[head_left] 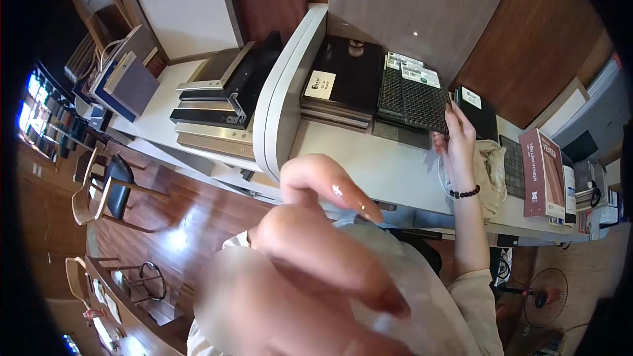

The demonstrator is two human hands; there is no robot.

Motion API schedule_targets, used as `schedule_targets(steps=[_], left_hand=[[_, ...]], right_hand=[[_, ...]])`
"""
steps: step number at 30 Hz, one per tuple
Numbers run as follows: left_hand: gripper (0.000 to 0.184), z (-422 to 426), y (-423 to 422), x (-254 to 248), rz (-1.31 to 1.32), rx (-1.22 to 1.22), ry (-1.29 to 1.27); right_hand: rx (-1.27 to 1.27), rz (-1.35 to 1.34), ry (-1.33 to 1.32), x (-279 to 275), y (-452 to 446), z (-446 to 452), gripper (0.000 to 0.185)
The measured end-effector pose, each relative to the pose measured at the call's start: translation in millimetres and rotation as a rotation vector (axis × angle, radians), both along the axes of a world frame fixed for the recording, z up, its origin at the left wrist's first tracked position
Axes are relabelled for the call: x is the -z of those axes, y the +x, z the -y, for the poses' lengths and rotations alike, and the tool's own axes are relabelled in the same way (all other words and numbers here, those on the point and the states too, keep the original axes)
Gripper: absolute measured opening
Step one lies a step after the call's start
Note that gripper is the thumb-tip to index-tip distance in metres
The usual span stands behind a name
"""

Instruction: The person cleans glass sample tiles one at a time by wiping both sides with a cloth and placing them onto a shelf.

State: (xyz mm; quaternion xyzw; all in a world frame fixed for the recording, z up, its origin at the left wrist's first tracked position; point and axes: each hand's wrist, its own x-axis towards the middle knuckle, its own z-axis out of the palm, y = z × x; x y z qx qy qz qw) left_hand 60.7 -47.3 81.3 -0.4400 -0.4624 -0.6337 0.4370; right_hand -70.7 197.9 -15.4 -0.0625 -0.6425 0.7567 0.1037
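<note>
My left hand point(310, 250) is raised very close to the camera and fills the lower middle of the view. Its fingers are bent but apart, with nothing visible between them; part of it is blurred. Further off, my right hand point(456, 133), with a dark bead bracelet at the wrist, grips the near right edge of a black woven-pattern sample panel point(415, 100). White labels point(420, 74) are stuck along the panel's far edge. Beside it lies a stack of dark sample boards point(344, 82) with a cream label. A pale cloth point(489, 175) lies by my right wrist.
A white counter point(356, 151) carries the samples, split by a rounded white divider point(283, 92). Left of it are stacked edge samples point(217, 99). A red veneer binder point(544, 175) stands at the right. Chairs point(119, 184) are on the wooden floor, and a fan point(544, 296) is lower right.
</note>
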Motion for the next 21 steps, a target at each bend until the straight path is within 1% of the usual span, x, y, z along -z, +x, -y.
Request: schedule_targets(steps=[1,2,5,10,13,14,17,18,21], left_hand=[[0.016,-5,34,-16,0.004,-0.011,0.000],[0.016,-28,-17,-5,0.007,-0.024,-0.001],[0.015,-29,-9,-4,0.012,-0.059,0.002],[0.015,-49,5,1,0.036,-0.102,0.004],[0.015,-57,16,4,0.045,-0.133,-0.010],[0.015,-60,20,5,0.049,-0.143,-0.012],[0.015,-61,32,8,0.066,-0.159,-0.015],[0.015,-53,33,9,0.073,-0.168,-0.018],[0.015,-38,29,7,0.086,-0.194,-0.021]], right_hand=[[-0.021,-0.015,0.014,-1,-2,1,0.045],[-0.030,-0.011,0.014,-3,-4,2,0.045],[0.033,0.077,0.184,-10,-8,4,0.048],[0.015,0.082,0.295,-6,-16,3,0.050],[0.021,0.097,0.499,-8,-20,7,0.057],[0.013,0.100,0.498,-6,-24,5,0.057],[0.030,-0.054,0.910,6,-38,-8,0.064],[0.021,-0.050,0.908,9,-38,-10,0.064],[-0.096,-0.254,0.888,7,-32,-12,0.074]])
